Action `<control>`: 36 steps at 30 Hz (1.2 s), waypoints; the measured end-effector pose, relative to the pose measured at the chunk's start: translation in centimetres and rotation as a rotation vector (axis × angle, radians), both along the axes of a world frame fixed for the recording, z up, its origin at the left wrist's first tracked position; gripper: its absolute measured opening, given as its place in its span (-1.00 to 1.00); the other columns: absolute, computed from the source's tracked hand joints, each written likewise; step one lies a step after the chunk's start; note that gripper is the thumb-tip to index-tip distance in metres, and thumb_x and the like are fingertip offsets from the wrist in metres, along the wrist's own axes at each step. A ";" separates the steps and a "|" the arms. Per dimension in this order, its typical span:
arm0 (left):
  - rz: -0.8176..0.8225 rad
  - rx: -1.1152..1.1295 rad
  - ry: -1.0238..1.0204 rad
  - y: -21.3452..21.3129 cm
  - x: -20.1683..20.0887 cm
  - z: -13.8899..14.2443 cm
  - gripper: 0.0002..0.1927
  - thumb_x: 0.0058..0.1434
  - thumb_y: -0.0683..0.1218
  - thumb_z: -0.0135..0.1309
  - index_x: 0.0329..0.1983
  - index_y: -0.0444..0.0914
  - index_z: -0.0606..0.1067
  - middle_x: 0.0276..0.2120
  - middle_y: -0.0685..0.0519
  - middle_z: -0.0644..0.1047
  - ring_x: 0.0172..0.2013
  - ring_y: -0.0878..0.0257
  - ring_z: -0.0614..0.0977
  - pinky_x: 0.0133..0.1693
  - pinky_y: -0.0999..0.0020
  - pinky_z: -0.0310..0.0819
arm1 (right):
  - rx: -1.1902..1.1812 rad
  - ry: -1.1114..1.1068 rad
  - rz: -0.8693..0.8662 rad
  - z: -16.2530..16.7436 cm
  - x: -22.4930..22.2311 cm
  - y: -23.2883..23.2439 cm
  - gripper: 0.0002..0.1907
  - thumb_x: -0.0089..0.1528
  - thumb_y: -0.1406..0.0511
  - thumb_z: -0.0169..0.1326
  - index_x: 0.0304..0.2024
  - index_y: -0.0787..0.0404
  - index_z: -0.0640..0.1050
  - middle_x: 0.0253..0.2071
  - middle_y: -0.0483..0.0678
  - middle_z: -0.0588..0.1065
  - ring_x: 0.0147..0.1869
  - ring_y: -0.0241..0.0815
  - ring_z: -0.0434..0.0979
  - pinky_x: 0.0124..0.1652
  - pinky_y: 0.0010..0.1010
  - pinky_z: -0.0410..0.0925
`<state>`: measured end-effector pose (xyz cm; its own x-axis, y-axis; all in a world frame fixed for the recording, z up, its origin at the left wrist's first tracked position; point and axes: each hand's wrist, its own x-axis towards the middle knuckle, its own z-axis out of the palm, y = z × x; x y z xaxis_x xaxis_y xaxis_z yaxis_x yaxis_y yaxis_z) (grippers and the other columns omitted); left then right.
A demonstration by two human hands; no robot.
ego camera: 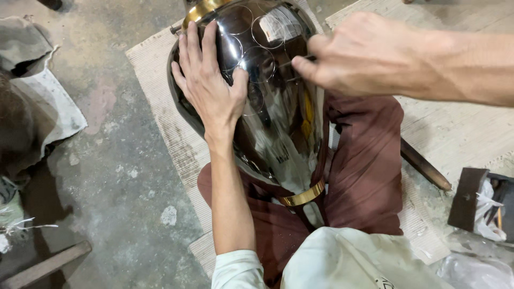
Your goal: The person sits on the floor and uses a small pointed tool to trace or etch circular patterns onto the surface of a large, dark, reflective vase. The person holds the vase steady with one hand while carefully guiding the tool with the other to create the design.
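Two hands on a dark, mirror-bright metal vase lying across the person's lap.

The vase (pixel 267 107) has its upper end cut off by the picture's top edge, and its narrow neck runs down behind a brass band (pixel 303 197) into the maroon trousers (pixel 369 176), so the mouth is hidden. Its polished black skin reflects the room and bears scribed circles; a second brass band shows at the top of the vase. The left hand (pixel 210 80) lies flat, fingers spread, on the vase's left flank. The right hand (pixel 364 53) is pinched shut on a thin tool (pixel 293 62), mostly hidden, tip against the vase. Under the vase lies a ribbed mat (pixel 160 91) on the concrete floor (pixel 123 176).
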<state>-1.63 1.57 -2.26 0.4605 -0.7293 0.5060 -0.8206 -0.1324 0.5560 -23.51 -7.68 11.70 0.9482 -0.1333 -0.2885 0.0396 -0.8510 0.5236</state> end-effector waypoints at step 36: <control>-0.562 -0.065 -0.174 0.8 -4.9 2.4 -0.86 0.16 -0.13 0.34 -0.22 -0.15 0.65 -0.19 0.18 0.70 0.21 0.18 0.55 0.44 -0.15 -0.04 | 1.100 -0.158 -1.144 1.8 1.5 0.4 -0.58 0.32 0.14 0.09 0.22 0.05 0.53 -0.29 -0.03 0.63 -0.50 -0.25 0.40 -0.53 -0.38 0.24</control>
